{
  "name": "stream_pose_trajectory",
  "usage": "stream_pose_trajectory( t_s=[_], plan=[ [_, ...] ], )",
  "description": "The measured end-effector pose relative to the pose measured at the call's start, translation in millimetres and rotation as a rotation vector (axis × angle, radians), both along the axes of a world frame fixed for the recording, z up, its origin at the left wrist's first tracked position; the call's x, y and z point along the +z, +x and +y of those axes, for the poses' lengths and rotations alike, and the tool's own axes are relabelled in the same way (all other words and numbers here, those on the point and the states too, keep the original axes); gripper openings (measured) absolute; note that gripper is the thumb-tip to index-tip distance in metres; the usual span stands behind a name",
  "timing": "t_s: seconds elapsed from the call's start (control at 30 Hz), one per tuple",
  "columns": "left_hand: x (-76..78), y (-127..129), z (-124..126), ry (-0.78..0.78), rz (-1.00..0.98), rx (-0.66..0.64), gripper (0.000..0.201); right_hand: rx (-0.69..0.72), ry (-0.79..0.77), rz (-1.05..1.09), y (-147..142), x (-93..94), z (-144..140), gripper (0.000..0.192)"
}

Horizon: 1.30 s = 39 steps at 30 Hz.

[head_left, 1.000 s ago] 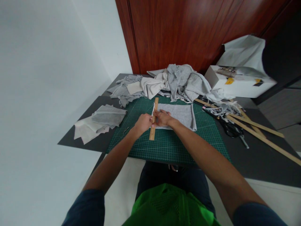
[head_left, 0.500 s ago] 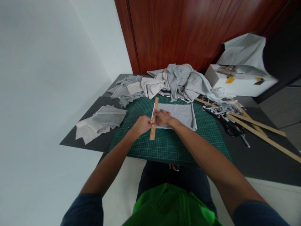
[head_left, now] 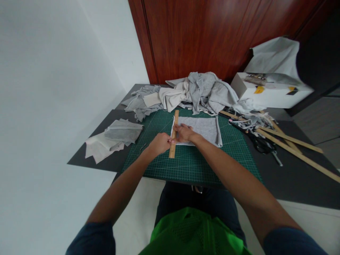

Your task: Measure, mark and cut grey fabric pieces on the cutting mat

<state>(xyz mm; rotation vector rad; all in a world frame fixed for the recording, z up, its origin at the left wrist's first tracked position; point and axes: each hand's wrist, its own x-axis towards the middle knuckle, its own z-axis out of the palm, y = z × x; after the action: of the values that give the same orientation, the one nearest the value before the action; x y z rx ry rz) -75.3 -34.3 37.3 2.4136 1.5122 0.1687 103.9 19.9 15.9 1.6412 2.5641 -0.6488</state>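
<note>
A light grey piece of cloth (head_left: 204, 127) lies flat on the green cutting mat (head_left: 209, 161), its right edge rolled or folded. Across the cloth's left end runs a wooden ruler (head_left: 172, 152), pointing away from me. My right hand (head_left: 183, 133) presses down on ruler and cloth, its fingers spread. Closed at the ruler's left edge, my left hand (head_left: 160, 142) has its fingertips by the ruler and the right thumb. Whatever it pinches is too small and covered to make out.
Heaped grey and cream cloth (head_left: 202, 90) lines the back. Cut pieces (head_left: 123, 131) lie at left. To the right are wooden strips (head_left: 292, 140), black scissors (head_left: 261, 144) and scraps (head_left: 255, 120). A white box (head_left: 276, 94) stands at the back right.
My left hand has shifted slightly toward me along the ruler's left edge. The right hand, ruler and cloth stay in place.
</note>
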Motion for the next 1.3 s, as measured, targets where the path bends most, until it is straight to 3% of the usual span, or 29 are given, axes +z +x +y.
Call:
stream_pose_trajectory(
  t_s=[0.27, 0.63, 0.73, 0.87, 0.97, 1.13, 1.3],
  plan=[
    [1.6, 0.6, -1.1, 0.045, 0.019, 0.037, 0.030, -0.007, -0.010, 0.015, -0.5, 7.2, -5.0, 0.082],
    [7.4, -9.0, -12.8, -0.118, -0.079, -0.004, 0.027, -0.001, -0.007, 0.007, 1.1, 1.8, -1.8, 0.092],
    [14.2, -18.8, -7.2, -0.126, -0.163, 0.043, 0.021, -0.002, -0.005, 0.021, 1.3, 0.8, -0.9, 0.092],
    [27.3, -26.2, 15.9, -0.124, -0.351, 0.223, 0.018, -0.003, -0.017, 0.048, 2.0, 0.9, -1.1, 0.096],
    [29.8, -12.0, 44.0, -0.166, -0.546, 0.310, 0.031, -0.003, -0.020, 0.058, 2.4, 1.9, -2.0, 0.096],
    [7.9, 38.6, 97.3, -0.180, -0.615, 0.334, 0.044, -0.005, -0.025, 0.056, 2.3, 6.2, -4.7, 0.093],
    [-16.3, 80.3, 130.6, -0.148, -0.540, 0.344, 0.036, -0.012, -0.022, 0.061, 1.9, 8.1, -4.9, 0.083]
  ],
)
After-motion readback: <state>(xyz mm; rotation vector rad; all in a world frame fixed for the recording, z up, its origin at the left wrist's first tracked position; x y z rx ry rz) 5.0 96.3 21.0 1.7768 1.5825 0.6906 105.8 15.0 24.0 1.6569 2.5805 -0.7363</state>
